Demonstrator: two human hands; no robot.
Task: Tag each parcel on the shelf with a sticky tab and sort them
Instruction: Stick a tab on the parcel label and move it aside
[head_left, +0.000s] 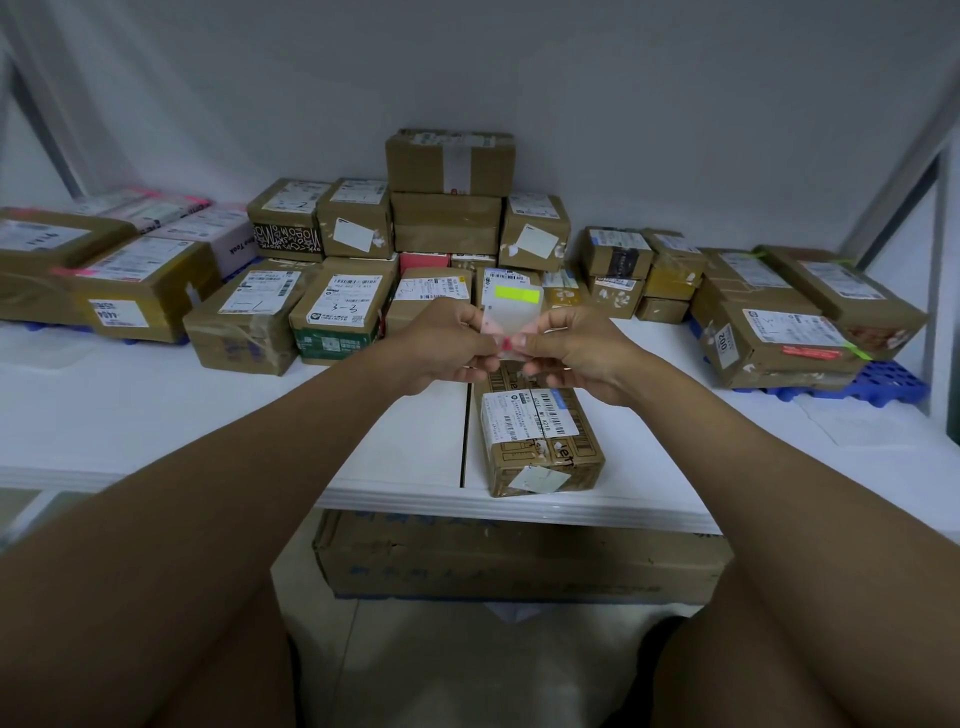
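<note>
1. Both hands meet above the near middle of the white shelf. The left hand and the right hand each pinch the lower edge of a translucent tab sheet between thumb and fingertips, so both grips are closed on it
2. The sheet is a thin, glossy plastic backing, pale and see-through, with a yellow-green strip across its top and small pink tabs at the bottom edge, right where the fingers work
3. Judged by its look, the sheet is almost weightless, floppy and slick. A tab is best lifted at a free corner with a fingernail, the other hand steadying the backing close beside it. The sticky side will catch on skin and can curl onto itself, so it wants a light hold at the non-sticky end
4. The near parcel lies directly below the hands, just right of the seam in the shelf. It is a brown cardboard box, oblong, wrapped in shiny clear tape, with a white printed label on top and a torn one on the near face
5. It looks stiff and fairly light. The tape is slippery, so gripping across its two long sides would hold best, and a tab would stick better on bare card or paper label
6. Further back stand many taped brown boxes, stacked at the centre, with flatter ones to left and right on blue pallets
</note>
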